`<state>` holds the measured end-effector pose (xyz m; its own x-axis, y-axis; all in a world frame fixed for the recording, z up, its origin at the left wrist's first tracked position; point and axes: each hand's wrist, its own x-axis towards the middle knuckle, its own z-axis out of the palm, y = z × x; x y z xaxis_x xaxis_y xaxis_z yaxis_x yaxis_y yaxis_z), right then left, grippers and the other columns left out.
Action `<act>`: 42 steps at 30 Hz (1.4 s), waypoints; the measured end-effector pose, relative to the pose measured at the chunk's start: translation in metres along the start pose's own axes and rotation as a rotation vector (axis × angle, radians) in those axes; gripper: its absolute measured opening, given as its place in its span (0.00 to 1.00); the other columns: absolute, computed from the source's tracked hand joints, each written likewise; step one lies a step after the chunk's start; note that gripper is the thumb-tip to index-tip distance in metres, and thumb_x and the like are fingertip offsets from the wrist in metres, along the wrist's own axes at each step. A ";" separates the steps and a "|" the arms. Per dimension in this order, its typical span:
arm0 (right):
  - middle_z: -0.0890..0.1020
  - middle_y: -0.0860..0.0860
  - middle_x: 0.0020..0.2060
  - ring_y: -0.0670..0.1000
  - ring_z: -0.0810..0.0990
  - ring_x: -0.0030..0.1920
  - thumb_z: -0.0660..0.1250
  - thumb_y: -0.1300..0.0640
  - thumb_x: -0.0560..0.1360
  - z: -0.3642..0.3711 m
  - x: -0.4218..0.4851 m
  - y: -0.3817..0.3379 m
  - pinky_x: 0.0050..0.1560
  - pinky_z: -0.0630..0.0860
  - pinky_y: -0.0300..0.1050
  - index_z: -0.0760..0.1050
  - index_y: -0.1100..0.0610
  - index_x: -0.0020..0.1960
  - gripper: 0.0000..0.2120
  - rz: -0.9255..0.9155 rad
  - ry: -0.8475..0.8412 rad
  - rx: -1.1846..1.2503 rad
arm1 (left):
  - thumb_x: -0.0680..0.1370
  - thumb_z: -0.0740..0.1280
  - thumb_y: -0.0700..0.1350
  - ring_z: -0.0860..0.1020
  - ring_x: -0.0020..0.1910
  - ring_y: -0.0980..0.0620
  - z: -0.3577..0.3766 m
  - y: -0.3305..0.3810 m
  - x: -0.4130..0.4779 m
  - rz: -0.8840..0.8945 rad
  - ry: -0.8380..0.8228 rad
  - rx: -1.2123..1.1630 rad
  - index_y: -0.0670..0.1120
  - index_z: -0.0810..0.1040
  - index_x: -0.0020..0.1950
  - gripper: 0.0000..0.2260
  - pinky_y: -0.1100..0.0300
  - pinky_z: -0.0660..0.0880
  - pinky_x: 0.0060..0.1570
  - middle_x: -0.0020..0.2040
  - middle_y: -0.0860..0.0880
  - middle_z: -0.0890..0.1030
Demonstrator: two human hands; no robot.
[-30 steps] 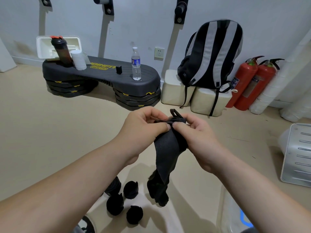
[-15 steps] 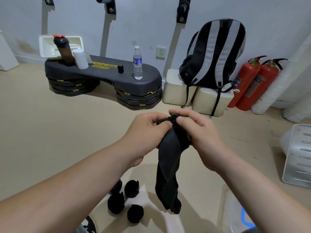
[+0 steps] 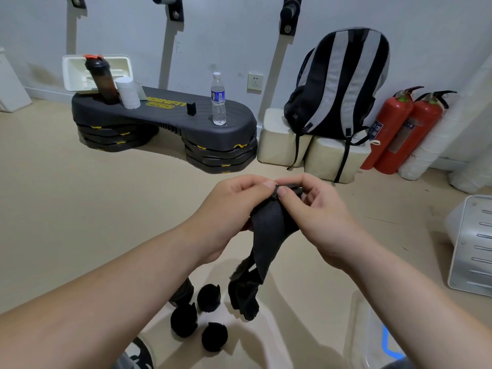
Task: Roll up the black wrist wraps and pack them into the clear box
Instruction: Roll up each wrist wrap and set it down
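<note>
At seven o'clock, four rolled wraps lay clustered on the floor. At centre, the left hand pinched the top end of a black wrist wrap, fingers clenched on it; the rest hung loose toward six o'clock. The right hand pinched the same end, its fingers touching the left's. The clear box sat at five o'clock.

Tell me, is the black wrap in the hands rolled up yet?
Not yet. The left hand and right hand pinch the top end of the black wrap, and the rest hangs loose below.
</note>
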<state>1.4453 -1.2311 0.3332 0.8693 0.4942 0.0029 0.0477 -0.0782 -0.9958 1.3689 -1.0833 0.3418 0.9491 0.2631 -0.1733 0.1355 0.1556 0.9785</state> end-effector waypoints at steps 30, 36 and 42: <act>0.87 0.46 0.43 0.46 0.84 0.47 0.65 0.72 0.82 -0.001 -0.005 -0.008 0.48 0.81 0.40 0.81 0.51 0.52 0.17 -0.073 -0.074 0.052 | 0.76 0.72 0.39 0.84 0.50 0.52 -0.011 0.011 -0.007 0.229 0.046 0.207 0.54 0.82 0.64 0.18 0.59 0.81 0.51 0.54 0.44 0.85; 0.86 0.55 0.45 0.50 0.84 0.47 0.66 0.71 0.81 0.000 -0.006 -0.006 0.48 0.81 0.46 0.79 0.49 0.52 0.16 -0.097 -0.032 -0.089 | 0.85 0.67 0.47 0.81 0.46 0.51 -0.012 0.002 -0.002 0.237 -0.033 0.374 0.50 0.85 0.58 0.07 0.53 0.77 0.47 0.50 0.41 0.86; 0.87 0.56 0.51 0.56 0.86 0.54 0.72 0.55 0.80 -0.008 -0.003 -0.014 0.55 0.80 0.51 0.81 0.59 0.62 0.13 0.128 -0.181 0.197 | 0.84 0.67 0.38 0.81 0.49 0.67 -0.010 0.007 -0.002 0.546 0.045 0.553 0.61 0.82 0.53 0.16 0.74 0.71 0.49 0.45 0.68 0.84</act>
<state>1.4459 -1.2383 0.3482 0.7594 0.6390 -0.1222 -0.1683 0.0115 -0.9857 1.3651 -1.0729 0.3478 0.9114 0.2063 0.3561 -0.2140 -0.5013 0.8384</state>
